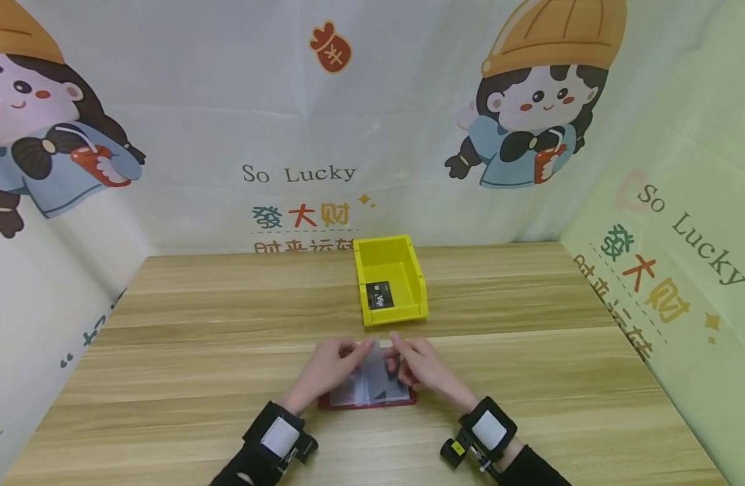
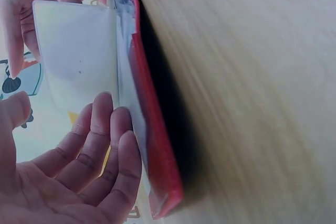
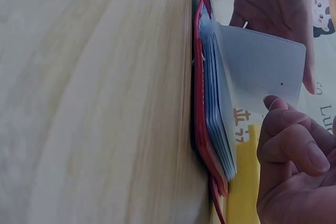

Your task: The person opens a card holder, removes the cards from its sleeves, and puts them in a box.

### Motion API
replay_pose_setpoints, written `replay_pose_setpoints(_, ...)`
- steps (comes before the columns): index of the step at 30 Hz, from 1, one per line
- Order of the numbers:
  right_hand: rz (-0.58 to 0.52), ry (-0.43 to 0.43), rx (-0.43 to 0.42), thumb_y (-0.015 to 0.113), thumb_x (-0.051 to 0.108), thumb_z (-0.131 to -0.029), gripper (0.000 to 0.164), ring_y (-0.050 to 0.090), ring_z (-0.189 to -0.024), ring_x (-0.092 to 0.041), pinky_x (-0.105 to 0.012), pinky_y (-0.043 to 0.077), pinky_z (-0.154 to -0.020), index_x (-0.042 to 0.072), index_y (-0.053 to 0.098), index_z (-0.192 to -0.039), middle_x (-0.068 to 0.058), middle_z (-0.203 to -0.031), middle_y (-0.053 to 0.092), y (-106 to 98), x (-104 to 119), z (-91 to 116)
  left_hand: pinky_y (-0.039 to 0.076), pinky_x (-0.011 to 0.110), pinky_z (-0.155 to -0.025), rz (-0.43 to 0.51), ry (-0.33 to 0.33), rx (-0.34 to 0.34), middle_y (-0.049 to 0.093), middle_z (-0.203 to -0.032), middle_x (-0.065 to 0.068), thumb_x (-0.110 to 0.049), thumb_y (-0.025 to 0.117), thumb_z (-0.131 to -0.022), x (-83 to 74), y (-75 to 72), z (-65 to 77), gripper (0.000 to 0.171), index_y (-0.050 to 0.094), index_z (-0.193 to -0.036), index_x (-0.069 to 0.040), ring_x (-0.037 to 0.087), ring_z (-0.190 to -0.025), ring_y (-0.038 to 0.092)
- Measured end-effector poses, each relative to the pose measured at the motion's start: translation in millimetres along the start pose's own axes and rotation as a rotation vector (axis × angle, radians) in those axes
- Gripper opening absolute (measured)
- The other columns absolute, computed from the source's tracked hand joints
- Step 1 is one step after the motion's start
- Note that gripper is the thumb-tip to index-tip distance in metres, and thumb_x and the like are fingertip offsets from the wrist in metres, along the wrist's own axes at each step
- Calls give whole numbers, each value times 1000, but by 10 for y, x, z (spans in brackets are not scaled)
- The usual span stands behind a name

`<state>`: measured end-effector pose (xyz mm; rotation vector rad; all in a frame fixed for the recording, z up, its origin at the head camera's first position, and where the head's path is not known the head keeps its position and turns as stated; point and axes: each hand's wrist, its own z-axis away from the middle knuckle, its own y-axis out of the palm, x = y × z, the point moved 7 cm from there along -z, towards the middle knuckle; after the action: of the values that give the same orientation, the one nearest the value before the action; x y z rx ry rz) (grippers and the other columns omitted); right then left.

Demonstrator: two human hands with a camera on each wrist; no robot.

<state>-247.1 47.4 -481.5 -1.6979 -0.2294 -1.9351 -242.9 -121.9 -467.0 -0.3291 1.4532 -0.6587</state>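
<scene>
A red-covered card holder lies spread out on the table, its clear sleeve pages fanned inside. One translucent page stands up from the spine. My left hand is at the left side of that page; in the left wrist view its fingers are gently bent with the tips by the page's lower edge, thumb apart. On the other side is my right hand; in the right wrist view its fingers are loosely bent, one fingertip close to the page edge. I see neither hand clearly pinching the page.
Beyond the card holder stands a yellow bin on the wooden table. Inside it, at the left, lies a black card marked "Vip". Printed cloth walls enclose the table at the back and sides.
</scene>
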Motion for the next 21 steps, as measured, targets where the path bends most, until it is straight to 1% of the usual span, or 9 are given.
replay_pose_setpoints(2,-10,-9,8,30,41,-117,66,41,-51,-6,-21,26,-46,-13,68,-116,3,-66,52,31,5,-6,46,29,-67,2,-11,-8,73,-81,4,-48,63,-104,-5,-18,11,44,80,-100,-8,14,-75,60)
replay_pose_setpoints(5,-19,-30,28,30,44,-116,69,40,-49,-4,-20,26,-45,-14,68,-120,3,-68,53,84,23,-15,49,29,-65,21,-24,-15,74,-80,4,-48,64,-103,-1,-49,25,45,81,-101,-7,14,-71,63)
replay_pose_setpoints(10,7,-22,56,29,46,-116,70,36,-46,-5,-20,26,-44,-10,71,-120,4,-59,47,177,26,-41,53,27,-63,51,-12,-25,75,-77,5,-39,68,-102,35,-115,27,37,81,-97,-4,14,-68,65)
replay_pose_setpoints(13,35,-2,70,29,45,-116,67,34,-45,-6,-20,25,-43,-7,72,-114,5,-54,43,233,9,-68,52,26,-62,57,4,-29,73,-74,4,-31,68,-102,59,-160,38,31,80,-94,-3,12,-66,65)
replay_pose_setpoints(15,59,3,85,29,42,-116,65,32,-43,-6,-20,25,-42,-6,71,-104,5,-52,41,275,3,-85,51,26,-60,57,7,-34,71,-71,3,-25,68,-102,76,-189,49,28,79,-90,-3,12,-63,64)
replay_pose_setpoints(18,96,8,115,28,40,-117,63,31,-41,-6,-20,24,-41,-4,65,-90,7,-50,37,333,-5,-99,51,25,-56,58,6,-44,64,-66,1,-18,68,-101,96,-229,69,24,77,-86,-1,11,-58,62)
replay_pose_setpoints(19,109,8,118,28,39,-117,62,30,-40,-6,-20,23,-41,-3,65,-90,7,-50,36,343,-7,-100,52,25,-56,60,6,-47,63,-65,0,-15,68,-101,101,-238,75,23,76,-84,-1,10,-57,62)
replay_pose_setpoints(20,121,11,125,28,40,-117,64,30,-40,-6,-20,24,-42,-5,63,-89,8,-50,36,354,-12,-101,53,25,-55,59,2,-51,62,-65,0,-13,68,-100,108,-248,80,23,76,-83,0,10,-57,62)
replay_pose_setpoints(21,129,13,125,28,40,-117,64,30,-39,-5,-20,24,-42,-5,66,-93,8,-51,36,360,-14,-100,54,25,-55,57,-2,-57,61,-65,0,-12,69,-99,116,-257,87,22,75,-82,0,10,-57,62)
